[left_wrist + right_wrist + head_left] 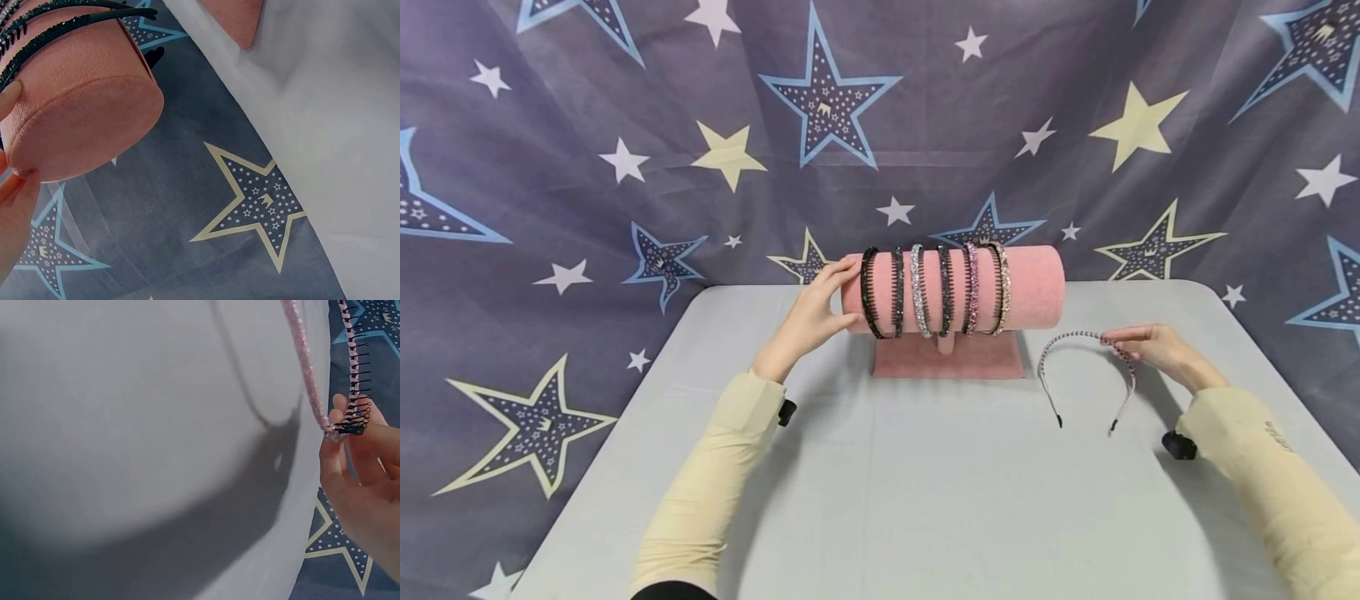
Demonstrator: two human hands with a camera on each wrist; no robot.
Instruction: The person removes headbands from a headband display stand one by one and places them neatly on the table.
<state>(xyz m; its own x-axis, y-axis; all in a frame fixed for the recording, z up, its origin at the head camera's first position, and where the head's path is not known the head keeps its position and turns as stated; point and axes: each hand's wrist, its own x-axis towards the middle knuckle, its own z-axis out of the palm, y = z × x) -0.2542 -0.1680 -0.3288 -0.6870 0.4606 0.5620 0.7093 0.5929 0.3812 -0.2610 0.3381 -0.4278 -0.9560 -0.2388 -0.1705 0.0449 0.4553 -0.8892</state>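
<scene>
My left hand (807, 320) holds the left end of the pink roll (1036, 287) of a headband display stand, fingers over the top and thumb at the front. Around the roll sit several sparkly headbands, among them a black one (867, 292), a silver one (917, 287), a purple-pink one (973, 287) and a pale gold one (1004, 287). To the right of the stand, my right hand (1161, 352) pinches a pink sparkly headband (1078, 334) on the right of its arch, its tips pointing down. Black comb teeth line its inside in the right wrist view.
The stand's flat pink base (898, 360) rests on a table with a pale grey cover (940, 483). Behind the table and down both sides hangs a dark cloth (655, 108) printed with stars. Black wrist devices, one (1180, 445) on the right, show below the sleeves.
</scene>
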